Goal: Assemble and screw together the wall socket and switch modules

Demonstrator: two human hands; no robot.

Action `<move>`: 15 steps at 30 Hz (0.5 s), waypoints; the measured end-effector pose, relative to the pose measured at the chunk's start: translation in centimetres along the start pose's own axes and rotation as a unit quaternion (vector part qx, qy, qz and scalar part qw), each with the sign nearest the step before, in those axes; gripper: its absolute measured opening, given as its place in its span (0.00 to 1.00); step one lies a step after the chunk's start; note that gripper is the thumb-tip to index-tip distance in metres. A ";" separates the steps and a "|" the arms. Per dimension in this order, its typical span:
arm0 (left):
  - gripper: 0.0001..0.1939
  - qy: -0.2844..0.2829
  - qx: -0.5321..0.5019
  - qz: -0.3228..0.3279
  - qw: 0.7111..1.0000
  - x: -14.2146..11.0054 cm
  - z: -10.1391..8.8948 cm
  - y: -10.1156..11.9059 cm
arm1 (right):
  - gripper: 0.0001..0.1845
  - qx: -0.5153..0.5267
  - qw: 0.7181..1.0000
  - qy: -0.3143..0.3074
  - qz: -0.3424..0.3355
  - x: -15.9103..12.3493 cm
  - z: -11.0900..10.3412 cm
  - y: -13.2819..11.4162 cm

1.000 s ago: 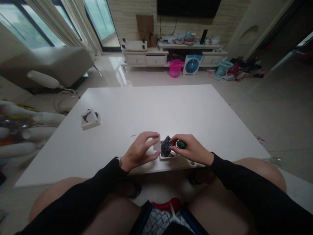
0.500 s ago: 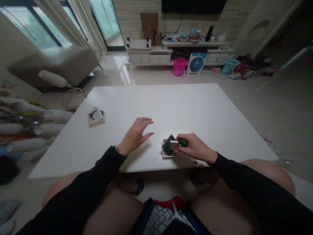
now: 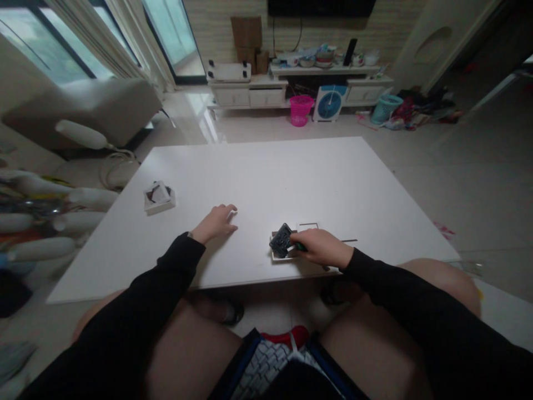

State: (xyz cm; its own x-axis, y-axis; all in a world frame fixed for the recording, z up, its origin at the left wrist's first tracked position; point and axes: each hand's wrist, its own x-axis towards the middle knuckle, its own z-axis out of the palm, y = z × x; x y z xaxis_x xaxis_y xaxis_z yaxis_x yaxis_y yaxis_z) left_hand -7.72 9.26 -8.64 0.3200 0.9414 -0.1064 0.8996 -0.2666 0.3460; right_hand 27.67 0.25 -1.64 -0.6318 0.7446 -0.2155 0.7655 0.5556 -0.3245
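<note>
My left hand hovers over the white table with thumb and fingers apart, holding nothing. Closed around a green-and-black screwdriver is my right hand; a thin dark shaft shows to the right of the knuckles. A dark, flat, squarish piece with a patterned face is tilted over a small open white box, at the right fingertips; whether they grip it I cannot tell. Just beyond that hand lies a white frame-like part. Some tiny dark item near the wrist is mostly hidden.
Another small white box with a loose white piece on top stands at the table's left. The front edge runs above my knees. Beyond the table are a pink basket, a box fan, a blue basket and a low cabinet.
My left hand has drawn away to the left. The white piece at my right fingertips no longer shows there, and a white frame-like part is now visible beyond that hand. The dark piece has turned.
</note>
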 end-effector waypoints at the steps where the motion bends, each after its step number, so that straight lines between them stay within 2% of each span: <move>1: 0.30 0.005 -0.006 -0.003 1.000 -0.1 -0.1 0.1 | 0.08 -0.005 1.000 0.010 0.002 -0.1 -0.2 0.1; 3: 0.27 0.013 -0.020 -0.006 1.000 -0.2 -0.6 0.5 | 0.09 -0.018 0.999 0.031 0.012 -0.2 -0.7 0.2; 7: 0.10 0.036 -0.056 0.006 0.998 -0.6 -2.1 2.0 | 0.08 -0.039 0.998 0.042 0.040 -0.5 -1.6 0.8; 9: 0.11 0.083 -0.125 0.000 0.989 -1.3 -2.8 3.6 | 0.08 -0.053 0.997 0.031 0.051 -0.6 -1.8 1.0; 11: 0.13 0.128 -0.242 0.012 0.962 -2.6 -3.1 5.8 | 0.07 -0.065 0.996 0.018 0.057 -0.8 -1.9 1.0; 13: 0.13 0.144 -0.318 0.048 0.936 -4.1 -2.8 8.4 | 0.06 -0.067 0.996 0.011 0.053 -0.9 -1.9 0.8; 15: 0.12 0.128 -0.331 0.094 0.930 -5.6 -2.1 10.9 | 0.06 -0.060 0.997 0.010 0.040 -0.9 -1.7 0.7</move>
State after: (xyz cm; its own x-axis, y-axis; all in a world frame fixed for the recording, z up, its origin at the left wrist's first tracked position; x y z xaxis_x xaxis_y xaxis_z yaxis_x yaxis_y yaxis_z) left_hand -0.36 1.48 -2.30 0.2951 0.9319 0.2110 0.4266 -0.3261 0.8436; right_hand 28.93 0.60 -0.14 -0.5660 0.7954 -0.2169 0.8235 0.5328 -0.1949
